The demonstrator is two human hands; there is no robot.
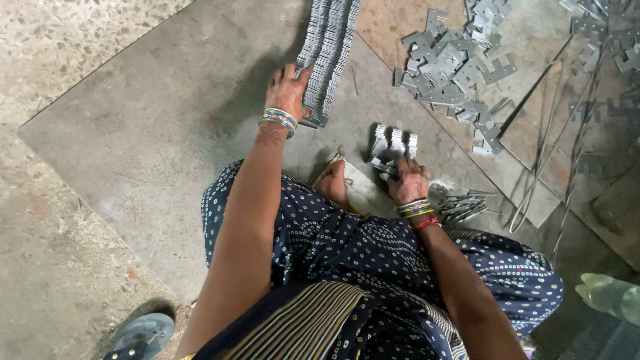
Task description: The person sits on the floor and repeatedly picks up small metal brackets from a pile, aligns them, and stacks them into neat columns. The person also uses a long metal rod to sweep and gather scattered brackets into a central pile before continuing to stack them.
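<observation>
Fingers of your left hand (288, 87) press flat against the near end of the long row of stacked metal plates (327, 53) on the grey floor sheet (153, 133) — open, not gripping. Your right hand (407, 179) clasps a small bundle of plates (393, 145) — near the sheet's right edge, beside your foot (333, 185).

Navy dotted dress, striped cloth, colourful bangles on both wrists

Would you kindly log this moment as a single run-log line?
left hand: pressing on long row of stacked metal plates | right hand: gripping small bundle of plates | loose plates pile: beyond, untouched
</observation>
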